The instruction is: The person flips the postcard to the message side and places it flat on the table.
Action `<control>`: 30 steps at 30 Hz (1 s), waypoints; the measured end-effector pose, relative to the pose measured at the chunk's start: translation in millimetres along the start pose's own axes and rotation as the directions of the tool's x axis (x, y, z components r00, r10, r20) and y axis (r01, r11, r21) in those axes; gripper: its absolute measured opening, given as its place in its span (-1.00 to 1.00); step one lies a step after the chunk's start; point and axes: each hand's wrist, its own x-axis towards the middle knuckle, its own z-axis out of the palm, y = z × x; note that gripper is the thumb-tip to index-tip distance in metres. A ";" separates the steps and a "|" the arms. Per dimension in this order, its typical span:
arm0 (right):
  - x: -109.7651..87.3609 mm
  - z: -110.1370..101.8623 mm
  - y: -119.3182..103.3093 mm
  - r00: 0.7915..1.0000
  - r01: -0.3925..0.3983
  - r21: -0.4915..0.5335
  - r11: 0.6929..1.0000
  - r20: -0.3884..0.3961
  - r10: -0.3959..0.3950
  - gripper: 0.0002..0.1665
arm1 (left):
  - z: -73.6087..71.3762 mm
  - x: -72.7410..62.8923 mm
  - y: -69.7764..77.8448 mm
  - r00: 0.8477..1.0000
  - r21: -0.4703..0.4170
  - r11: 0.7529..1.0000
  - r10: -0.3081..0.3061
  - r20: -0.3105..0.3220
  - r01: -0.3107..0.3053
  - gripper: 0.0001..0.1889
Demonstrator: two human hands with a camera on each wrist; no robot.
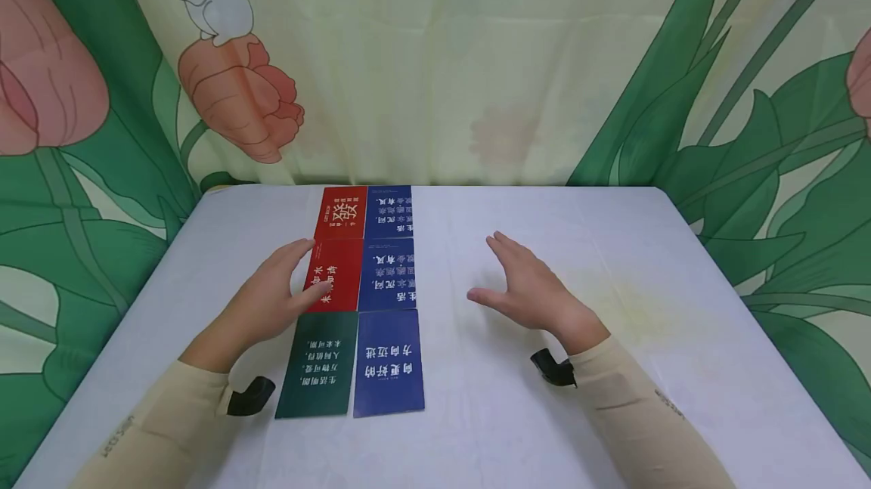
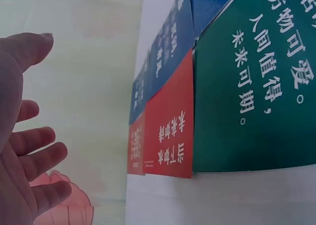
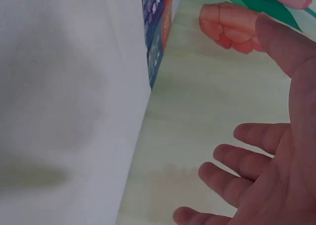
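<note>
Several flat rectangular cards with white Chinese lettering lie edge to edge in two columns on the white table. The left column has a far red card (image 1: 340, 213), a middle red card (image 1: 348, 270) and a near green card (image 1: 316, 364). To their right are a far blue card (image 1: 389, 212), a middle blue card (image 1: 388, 273) and a near blue card (image 1: 389, 360). My left hand (image 1: 268, 296) hovers with spread fingers over the left side, hiding part of the middle red card. My right hand (image 1: 537, 292) hangs above the table right of the cards, fingers extended, holding nothing.
A white-covered table (image 1: 476, 428) runs back to a curtain (image 1: 435, 66) printed with tulips, leaves and a rabbit. Black wrist mounts (image 1: 554, 368) sit under both beige sleeves (image 1: 633, 406). A faint yellowish patch marks the cloth on the right.
</note>
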 end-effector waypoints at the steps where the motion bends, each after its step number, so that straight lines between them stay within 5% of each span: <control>1: 0.7 2.1 -1.0 1.000 0.012 0.017 1.000 0.005 -0.012 0.11 | 0.8 -0.9 0.6 1.000 -0.003 1.000 0.004 0.002 -0.004 -0.08; 16: 5.4 27.9 -17.3 0.991 0.112 0.102 0.989 0.068 -0.119 0.18 | 15.4 -22.4 12.2 0.996 0.001 0.996 0.091 0.022 -0.091 -0.07; 30: 7.6 48.3 -27.6 0.955 0.248 0.134 0.959 0.131 -0.265 0.11 | 32.2 -38.7 13.6 0.991 -0.021 0.995 0.095 0.093 -0.094 -0.01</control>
